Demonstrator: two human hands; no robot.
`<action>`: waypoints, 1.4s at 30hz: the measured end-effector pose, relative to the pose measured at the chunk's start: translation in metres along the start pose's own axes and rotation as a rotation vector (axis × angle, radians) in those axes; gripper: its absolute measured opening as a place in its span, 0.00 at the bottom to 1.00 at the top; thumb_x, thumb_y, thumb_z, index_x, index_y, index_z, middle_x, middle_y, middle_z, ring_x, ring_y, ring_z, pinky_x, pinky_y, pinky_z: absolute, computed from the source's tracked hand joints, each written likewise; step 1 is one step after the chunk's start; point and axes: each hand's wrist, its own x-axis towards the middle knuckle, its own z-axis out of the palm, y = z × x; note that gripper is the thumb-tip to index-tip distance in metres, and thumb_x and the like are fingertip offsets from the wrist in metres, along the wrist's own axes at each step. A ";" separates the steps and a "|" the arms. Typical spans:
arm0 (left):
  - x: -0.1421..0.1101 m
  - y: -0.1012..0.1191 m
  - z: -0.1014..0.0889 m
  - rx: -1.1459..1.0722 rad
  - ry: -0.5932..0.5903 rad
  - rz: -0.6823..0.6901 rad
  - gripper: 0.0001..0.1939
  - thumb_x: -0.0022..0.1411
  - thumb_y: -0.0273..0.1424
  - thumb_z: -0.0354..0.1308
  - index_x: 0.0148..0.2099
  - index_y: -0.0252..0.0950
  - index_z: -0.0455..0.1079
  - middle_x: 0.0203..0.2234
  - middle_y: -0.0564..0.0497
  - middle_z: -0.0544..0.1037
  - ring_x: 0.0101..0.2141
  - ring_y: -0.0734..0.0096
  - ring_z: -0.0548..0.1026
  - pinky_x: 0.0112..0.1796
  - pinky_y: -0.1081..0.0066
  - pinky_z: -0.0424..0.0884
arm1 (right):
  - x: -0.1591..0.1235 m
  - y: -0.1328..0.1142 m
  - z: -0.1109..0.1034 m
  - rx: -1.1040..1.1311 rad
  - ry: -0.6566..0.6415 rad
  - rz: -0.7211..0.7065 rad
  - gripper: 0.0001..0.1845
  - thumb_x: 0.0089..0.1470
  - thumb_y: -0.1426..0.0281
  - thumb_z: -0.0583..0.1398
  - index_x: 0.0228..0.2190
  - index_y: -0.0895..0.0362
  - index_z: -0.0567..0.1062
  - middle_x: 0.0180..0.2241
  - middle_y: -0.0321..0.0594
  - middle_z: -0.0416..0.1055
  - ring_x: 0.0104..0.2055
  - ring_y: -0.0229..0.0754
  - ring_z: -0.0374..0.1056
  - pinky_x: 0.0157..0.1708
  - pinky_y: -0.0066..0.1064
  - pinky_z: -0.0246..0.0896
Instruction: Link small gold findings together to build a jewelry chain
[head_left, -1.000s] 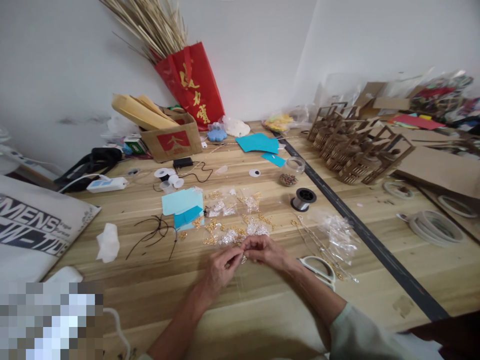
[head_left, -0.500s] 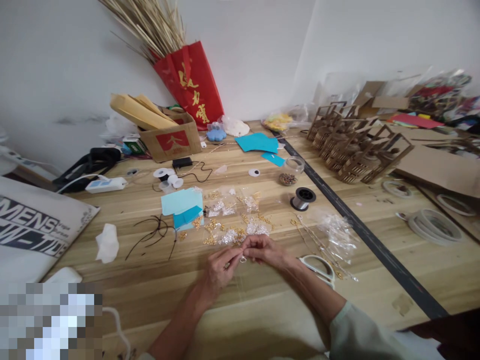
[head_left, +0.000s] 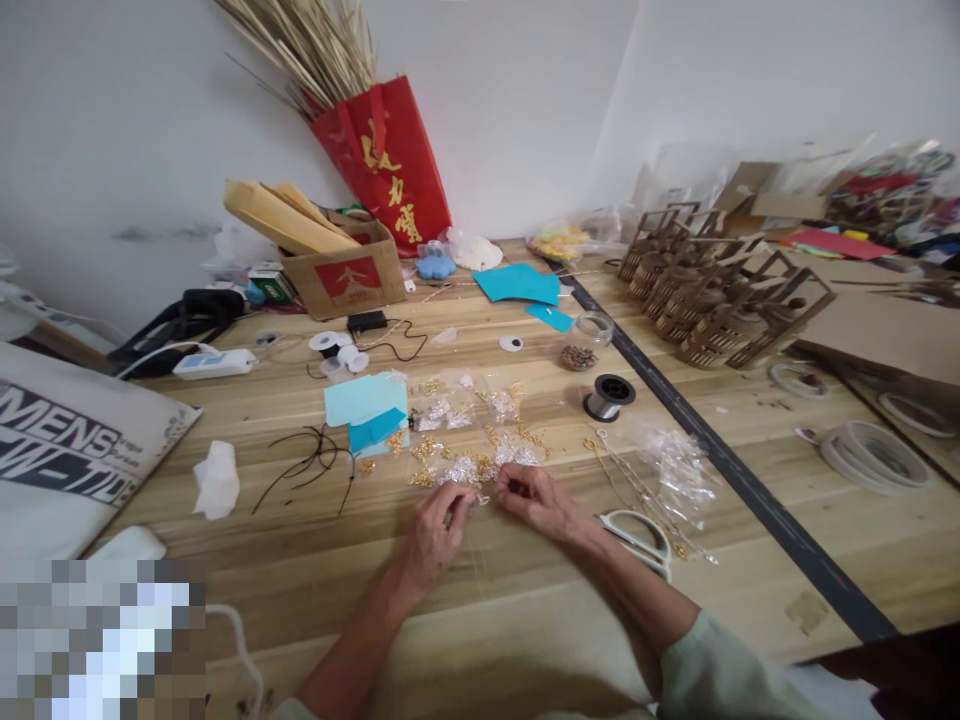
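Seen from my head camera, with clock directions taken from the gap between my hands: they have just drawn apart, where half a second ago their fingertips met. My left hand (head_left: 433, 537) is pinched narrow, its fingertips at a small silvery piece (head_left: 483, 500) that sits in the gap, just above the tabletop (head_left: 300, 570) or touching it; I cannot tell which. I judge that the left fingers alone now have it. My right hand (head_left: 541, 503) is curled with thumb and fingers close together, beside the piece but apart from it; whether it pinches anything fine, I cannot tell. To me, the parting means that the piece no longer has both hands on it. Close by at 12 o'clock lie loose silvery bits (head_left: 459, 470), with gold-coloured bits (head_left: 422, 478) among and beside them. A clear jar (head_left: 579, 357) of small dark beads stands at 1 o'clock, a black spool of wire (head_left: 609, 396) at 2, thin chains (head_left: 627, 470) at 3, and scissors (head_left: 637, 520) partly behind my right forearm between 3 and 4. Light blue cards (head_left: 360, 398) lie at 10 o'clock.
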 end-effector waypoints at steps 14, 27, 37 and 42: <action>0.011 0.000 -0.002 -0.416 -0.023 -0.220 0.07 0.54 0.32 0.61 0.28 0.33 0.72 0.32 0.47 0.75 0.25 0.75 0.71 0.25 0.75 0.68 | 0.000 0.003 0.005 -0.180 0.042 -0.031 0.05 0.51 0.75 0.56 0.25 0.59 0.70 0.22 0.31 0.64 0.24 0.33 0.56 0.24 0.24 0.47; 0.011 0.003 -0.004 -0.582 -0.161 -0.301 0.13 0.55 0.38 0.61 0.28 0.33 0.67 0.25 0.52 0.73 0.22 0.78 0.67 0.24 0.77 0.64 | -0.001 0.002 0.007 -0.273 0.069 -0.062 0.04 0.50 0.76 0.55 0.25 0.58 0.69 0.21 0.32 0.64 0.24 0.33 0.57 0.24 0.24 0.47; 0.014 -0.006 -0.002 -0.528 -0.057 -0.430 0.12 0.50 0.37 0.64 0.28 0.32 0.70 0.21 0.53 0.74 0.19 0.79 0.66 0.22 0.78 0.62 | -0.004 -0.005 0.007 -0.304 0.122 -0.213 0.06 0.55 0.77 0.56 0.28 0.58 0.71 0.25 0.35 0.68 0.26 0.34 0.62 0.28 0.24 0.54; 0.013 -0.010 0.001 -0.444 -0.031 -0.416 0.08 0.48 0.33 0.65 0.27 0.32 0.73 0.14 0.57 0.68 0.17 0.79 0.63 0.20 0.78 0.59 | -0.008 -0.009 0.012 -0.529 0.142 -0.444 0.08 0.61 0.74 0.52 0.33 0.58 0.71 0.33 0.43 0.70 0.31 0.38 0.66 0.30 0.27 0.60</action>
